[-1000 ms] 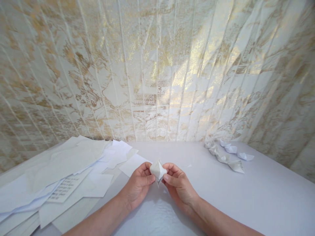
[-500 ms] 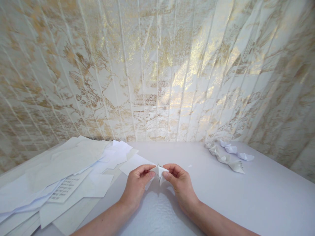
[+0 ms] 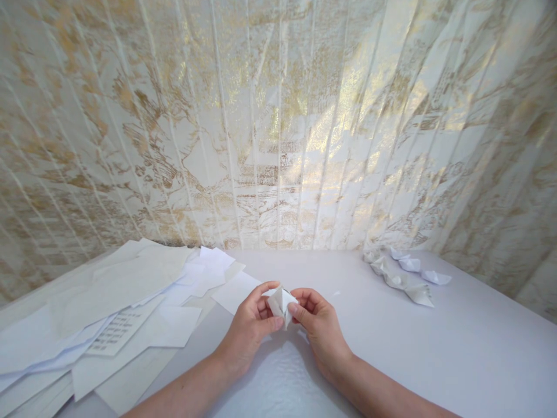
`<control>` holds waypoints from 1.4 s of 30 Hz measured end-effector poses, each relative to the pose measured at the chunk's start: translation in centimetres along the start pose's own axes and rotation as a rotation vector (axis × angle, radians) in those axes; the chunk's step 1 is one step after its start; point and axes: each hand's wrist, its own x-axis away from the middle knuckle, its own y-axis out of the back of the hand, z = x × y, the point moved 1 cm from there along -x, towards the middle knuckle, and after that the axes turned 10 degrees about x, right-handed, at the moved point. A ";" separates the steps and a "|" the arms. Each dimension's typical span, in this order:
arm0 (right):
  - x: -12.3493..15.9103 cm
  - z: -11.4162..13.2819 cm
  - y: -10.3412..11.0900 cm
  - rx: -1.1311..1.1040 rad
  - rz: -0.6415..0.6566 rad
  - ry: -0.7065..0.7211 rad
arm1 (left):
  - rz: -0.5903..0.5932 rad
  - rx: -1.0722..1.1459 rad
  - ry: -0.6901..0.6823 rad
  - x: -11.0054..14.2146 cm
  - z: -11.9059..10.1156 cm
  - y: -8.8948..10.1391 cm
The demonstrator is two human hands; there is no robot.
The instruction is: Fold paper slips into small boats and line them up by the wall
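Between my two hands, above the white table (image 3: 369,360), is a small piece of folded white paper (image 3: 281,303) with pointed corners. My left hand (image 3: 255,316) grips it from the left, thumb at its lower edge and index finger over the top. From the other side, my right hand (image 3: 317,319) pinches it between thumb and fingers. Part of the fold is hidden behind my fingers. Several folded paper boats (image 3: 395,280) stand in two short rows at the far right of the table.
Many loose sheets of paper (image 3: 130,278) lie overlapping across the left side, one with printed lines (image 3: 124,325). A tiny paper scrap (image 3: 336,293) rests beyond my right hand. A patterned white and gold curtain (image 3: 278,128) hangs behind the table's back edge.
My left thumb has slid down to the paper's lower edge and my left index finger has risen to its top. The folded paper is turned slightly. My right hand keeps its pinch.
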 end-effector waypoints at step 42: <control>0.4 -0.6 -0.3 -0.058 0.231 -0.026 | 0.047 -0.091 -0.008 0.3 -0.2 -0.3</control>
